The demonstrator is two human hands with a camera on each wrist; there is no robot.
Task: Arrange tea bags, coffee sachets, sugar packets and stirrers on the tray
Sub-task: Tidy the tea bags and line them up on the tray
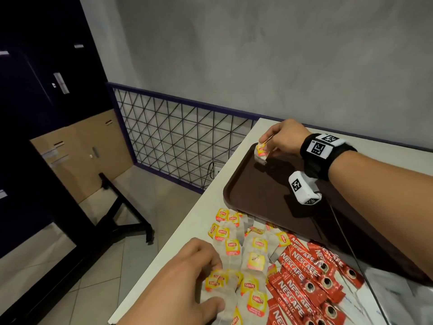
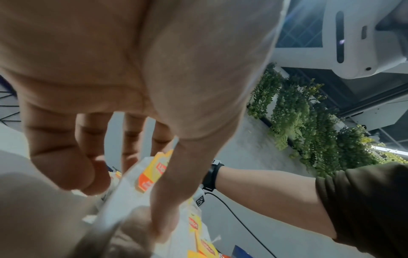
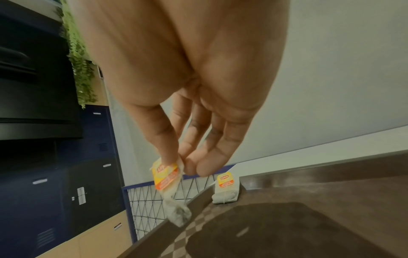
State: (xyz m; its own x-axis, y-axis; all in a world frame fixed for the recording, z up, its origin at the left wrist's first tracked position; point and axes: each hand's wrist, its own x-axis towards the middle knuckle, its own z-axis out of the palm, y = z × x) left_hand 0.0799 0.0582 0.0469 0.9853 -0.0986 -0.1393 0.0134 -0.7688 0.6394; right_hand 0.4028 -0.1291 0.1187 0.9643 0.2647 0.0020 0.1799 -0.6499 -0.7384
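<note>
Head view, right hand [image 1: 284, 139] extended, pinching tea bag [image 1: 261, 153] above tray [image 1: 262, 198]

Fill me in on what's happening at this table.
A person is setting tea bags onto a brown tray. Their right hand pinches one tea bag by its top above the tray's far corner, where another tea bag already stands against the rim. Their left hand is gripping a bag from the loose tea bag pile on the table. The red coffee sachets lie beside the pile.
</note>
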